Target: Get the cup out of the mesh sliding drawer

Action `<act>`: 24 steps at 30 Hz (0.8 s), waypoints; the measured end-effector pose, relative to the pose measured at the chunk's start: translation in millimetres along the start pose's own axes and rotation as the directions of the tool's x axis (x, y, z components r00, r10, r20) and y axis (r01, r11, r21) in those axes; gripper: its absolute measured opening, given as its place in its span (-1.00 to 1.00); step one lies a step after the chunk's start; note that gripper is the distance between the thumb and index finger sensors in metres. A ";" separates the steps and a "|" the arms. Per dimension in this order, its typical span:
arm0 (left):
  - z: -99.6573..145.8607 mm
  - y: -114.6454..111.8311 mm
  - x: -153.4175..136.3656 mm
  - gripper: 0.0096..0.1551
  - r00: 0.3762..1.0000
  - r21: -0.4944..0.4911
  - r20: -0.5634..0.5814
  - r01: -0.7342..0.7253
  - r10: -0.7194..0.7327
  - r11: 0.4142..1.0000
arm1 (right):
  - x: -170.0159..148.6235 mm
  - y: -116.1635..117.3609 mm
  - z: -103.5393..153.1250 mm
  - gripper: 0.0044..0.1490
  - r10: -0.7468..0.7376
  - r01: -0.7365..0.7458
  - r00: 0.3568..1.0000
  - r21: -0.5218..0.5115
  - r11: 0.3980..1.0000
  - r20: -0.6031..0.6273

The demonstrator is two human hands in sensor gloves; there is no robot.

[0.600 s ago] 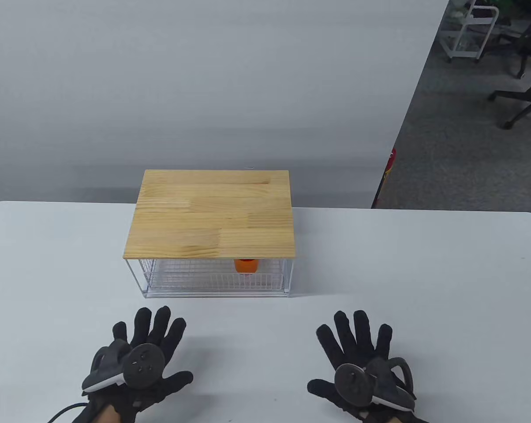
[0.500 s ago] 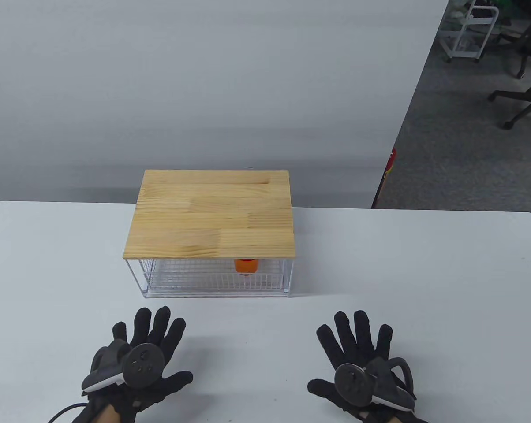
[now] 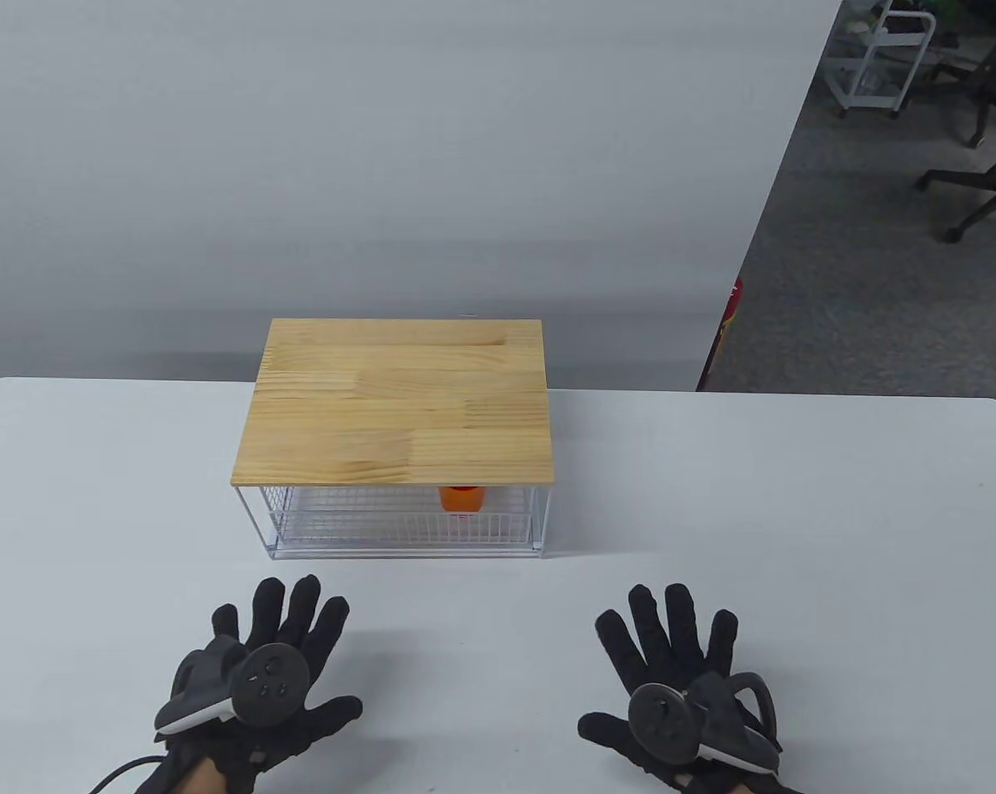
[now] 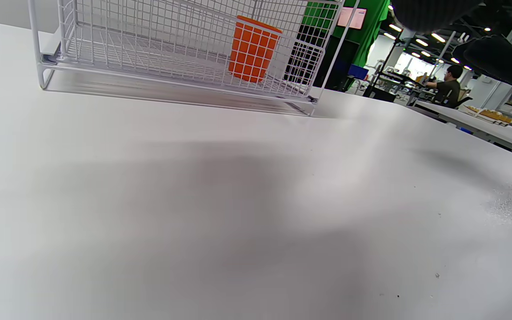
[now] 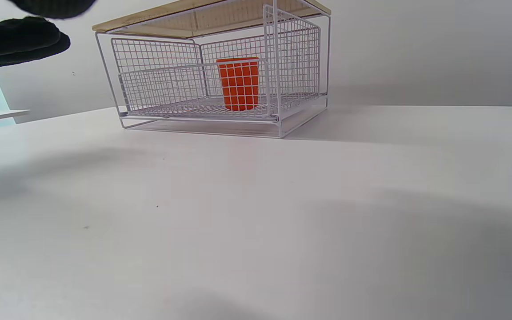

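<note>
Presently: one orange cup (image 5: pixel 238 83), upright in the closed mesh drawer (image 3: pixel 399 525), right of centre; likely light, rigid, smooth plastic, best gripped around its sides. Left hand (image 3: pixel 258 686) and right hand (image 3: pixel 680 695): spread flat, near side, holding nothing.

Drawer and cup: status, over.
Left hand and right hand open, flat, holding nothing. Orange cup upright inside mesh drawer, drawer shut under wooden top. Approach unobstructed.
</note>
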State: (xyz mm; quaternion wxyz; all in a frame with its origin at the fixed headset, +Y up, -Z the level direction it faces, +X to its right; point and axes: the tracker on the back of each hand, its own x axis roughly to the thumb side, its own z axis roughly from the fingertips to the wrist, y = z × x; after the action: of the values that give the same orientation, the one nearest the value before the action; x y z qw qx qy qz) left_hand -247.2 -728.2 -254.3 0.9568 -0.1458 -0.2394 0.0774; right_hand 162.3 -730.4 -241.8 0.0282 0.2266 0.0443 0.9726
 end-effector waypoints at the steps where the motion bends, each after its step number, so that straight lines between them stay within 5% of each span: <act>1: -0.2 -0.1 -0.1 0.23 1.000 0.001 0.000 -0.001 0.001 1.000 | 0.0 0.1 0.1 0.31 -0.001 0.001 1.000 0.001 1.000 -0.001; 15: -14.9 -0.9 6.1 0.22 0.997 0.040 -0.021 0.070 -0.069 0.997 | 1.1 1.1 -0.9 0.29 -0.010 0.009 1.000 0.010 1.000 0.013; 24: -49.6 6.7 0.7 0.24 0.993 0.083 -0.053 0.110 -0.105 0.990 | -0.3 -1.2 1.5 0.27 -0.029 0.029 1.000 -0.002 1.000 0.007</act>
State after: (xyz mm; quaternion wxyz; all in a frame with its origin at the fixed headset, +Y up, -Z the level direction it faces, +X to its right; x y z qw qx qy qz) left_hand -223.2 -733.7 -297.9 0.9705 -0.0933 -0.2200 0.0323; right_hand 163.3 -729.2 -240.8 0.0429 0.2294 0.0464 0.9713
